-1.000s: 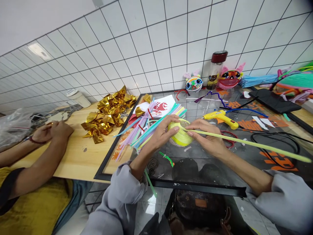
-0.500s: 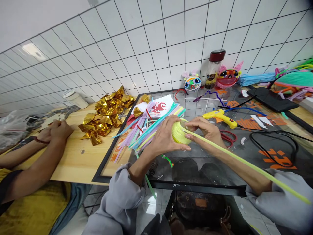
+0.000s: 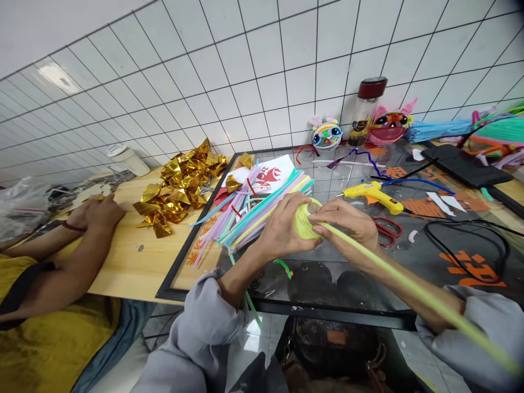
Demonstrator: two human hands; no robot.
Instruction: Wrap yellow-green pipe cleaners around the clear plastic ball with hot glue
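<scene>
A round yellow wrapped ball (image 3: 303,222) is held above the dark glass tabletop. My left hand (image 3: 282,226) curls round its left side, thumb underneath. At the ball's upper right, my right hand (image 3: 346,221) pinches a long yellow strip (image 3: 393,267), which trails down over my right forearm to the lower right. A fan of pastel pipe cleaners (image 3: 249,218) lies behind and left of my left hand. Beyond my right hand is a yellow glue gun (image 3: 372,194), with red-handled scissors (image 3: 387,232) close to my right wrist.
Gold foil pieces (image 3: 176,185) lie on the wooden table, left of centre. Another person's hands (image 3: 96,213) are at far left. Along the wall stand a bottle (image 3: 363,117) and two decorated faces (image 3: 326,135). A phone (image 3: 470,165) and black cable (image 3: 429,240) are at right.
The view has shifted slightly, so most items sit a little further right. Both hands remain at the ball, which has turned a little; the trailing strip has swung slightly and looks more blurred.
</scene>
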